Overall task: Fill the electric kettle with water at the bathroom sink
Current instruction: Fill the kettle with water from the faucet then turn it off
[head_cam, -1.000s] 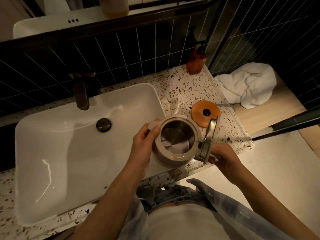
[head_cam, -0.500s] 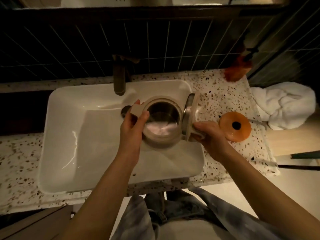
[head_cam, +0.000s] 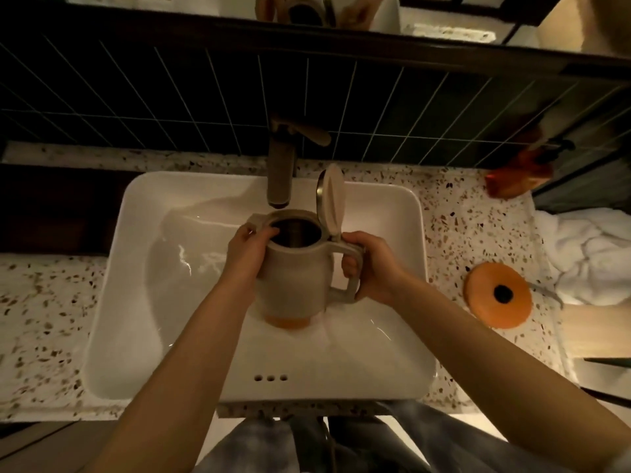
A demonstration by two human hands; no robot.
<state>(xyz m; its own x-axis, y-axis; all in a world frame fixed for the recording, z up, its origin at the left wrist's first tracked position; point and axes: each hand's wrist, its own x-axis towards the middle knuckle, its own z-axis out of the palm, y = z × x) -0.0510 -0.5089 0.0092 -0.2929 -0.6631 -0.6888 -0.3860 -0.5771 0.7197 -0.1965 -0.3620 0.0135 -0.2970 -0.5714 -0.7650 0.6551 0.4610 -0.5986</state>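
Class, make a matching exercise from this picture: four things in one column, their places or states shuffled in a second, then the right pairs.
Things:
1. kettle
2. kettle lid
3. orange base
4. white towel

Places or states:
A. flipped open, standing upright
B. crumpled at the far right
C. held over the sink, under the tap
D. flat on the speckled counter

Pairs: 1-C, 2-A, 3-D, 4-B

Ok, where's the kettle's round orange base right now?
In the head view, the round orange base lies flat on the speckled terrazzo counter to the right of the white sink, beside the crumpled white towel.
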